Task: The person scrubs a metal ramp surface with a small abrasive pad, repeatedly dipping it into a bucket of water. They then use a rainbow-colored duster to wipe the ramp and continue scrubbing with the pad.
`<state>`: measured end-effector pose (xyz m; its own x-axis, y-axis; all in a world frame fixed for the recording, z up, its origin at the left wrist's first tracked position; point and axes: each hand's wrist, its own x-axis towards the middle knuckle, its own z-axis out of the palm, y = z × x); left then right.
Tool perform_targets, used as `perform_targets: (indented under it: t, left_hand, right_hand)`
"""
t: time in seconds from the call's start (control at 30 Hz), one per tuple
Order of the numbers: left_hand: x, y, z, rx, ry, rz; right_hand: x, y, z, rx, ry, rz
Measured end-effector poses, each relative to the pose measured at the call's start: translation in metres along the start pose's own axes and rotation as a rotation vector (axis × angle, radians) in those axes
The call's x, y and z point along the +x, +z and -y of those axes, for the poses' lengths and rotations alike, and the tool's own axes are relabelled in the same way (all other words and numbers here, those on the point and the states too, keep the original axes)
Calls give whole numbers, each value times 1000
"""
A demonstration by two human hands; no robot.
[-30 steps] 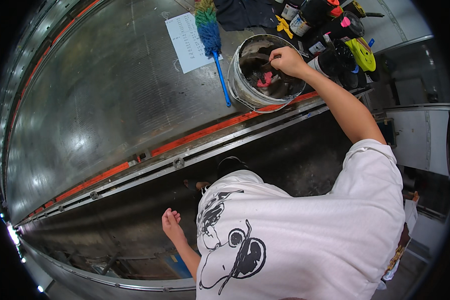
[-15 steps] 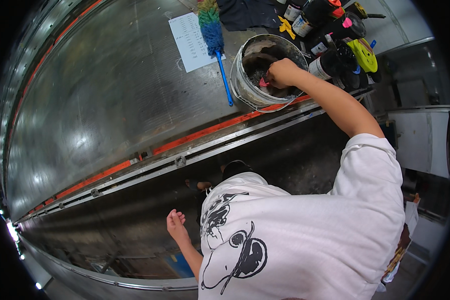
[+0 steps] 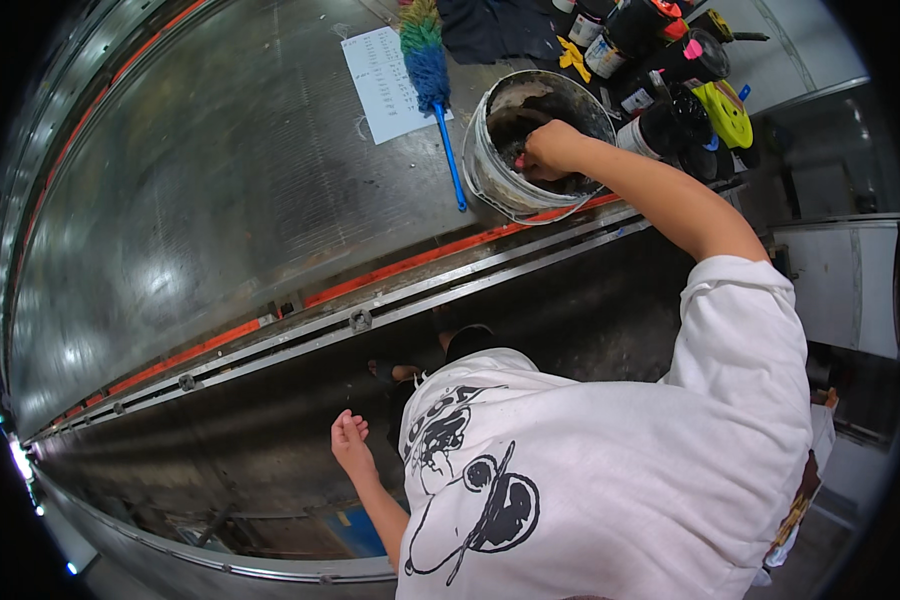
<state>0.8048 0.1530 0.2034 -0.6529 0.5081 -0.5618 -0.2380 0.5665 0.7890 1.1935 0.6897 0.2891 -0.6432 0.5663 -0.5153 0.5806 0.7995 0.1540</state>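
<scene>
My right hand (image 3: pixel 553 150) reaches into a stained white bucket (image 3: pixel 478 165) on the table's near edge. Its fingers are closed on a small red-pink thing (image 3: pixel 521 161), mostly hidden by the hand, so its kind cannot be made out. Dark, wet-looking residue coats the bucket's inside, and a wire handle hangs down its outer wall. My left hand (image 3: pixel 350 440) hangs low beside my body, away from the table. Its fingers are curled in and nothing shows in them.
A blue-handled duster (image 3: pixel 448 150) lies left of the bucket, partly over a written paper sheet (image 3: pixel 375 95). Dark cloth (image 3: pixel 495 28), a yellow clip-like thing (image 3: pixel 574 60) and several black bottles (image 3: pixel 660 125) stand or lie behind and right. A metal rail (image 3: pixel 420 300) edges the long table (image 3: pixel 210 190).
Inside the bucket my right hand has shifted slightly left, and less of the red-pink thing shows. My left hand has barely moved.
</scene>
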Motion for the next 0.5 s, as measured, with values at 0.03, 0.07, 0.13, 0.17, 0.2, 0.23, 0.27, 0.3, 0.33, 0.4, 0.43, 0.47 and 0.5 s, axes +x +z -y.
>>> perform_targets:
  t: [0.03,0.07,0.13,0.17,0.2,0.23,0.27,0.3,0.33,0.4,0.43,0.47,0.5]
  left_hand:
    - [0,-1,-1,-5,-6,-11]
    - [0,-1,-3,-8,-11,-23]
    - [-4,-5,-1,-20,-16,-36]
    - [-6,-5,0,-23,-16,-34]
    - [-6,-6,2,-20,-22,-28]
    - [-6,-7,4,-16,-28,-21]
    - [-5,-5,3,-9,-33,-9]
    - [-4,-4,2,-17,-29,-4]
    - [-3,-3,2,-25,-25,1]
    - [2,-2,-2,-30,-4,14]
    - [5,-2,-5,-26,10,20]
    - [6,-1,-6,-25,23,26]
    - [9,0,-8,-20,24,30]
  right_hand:
    - [-8,-2,-6,56,30,-53]
    - [-16,-6,-12,113,60,-108]
    - [-35,-29,-10,241,129,-185]
    - [-46,-37,-12,306,172,-223]
    - [-52,-38,-16,376,197,-272]
    - [-58,-37,-21,447,222,-321]
    - [-62,-39,-24,518,252,-369]
    - [-63,-41,-24,650,257,-350]
    - [-64,-42,-22,783,262,-329]
    - [-66,-45,-13,978,175,-245]
    - [-68,-48,-7,1006,163,-99]
    - [-70,-45,-2,1024,143,-12]
    - [-71,-44,3,1040,120,76]
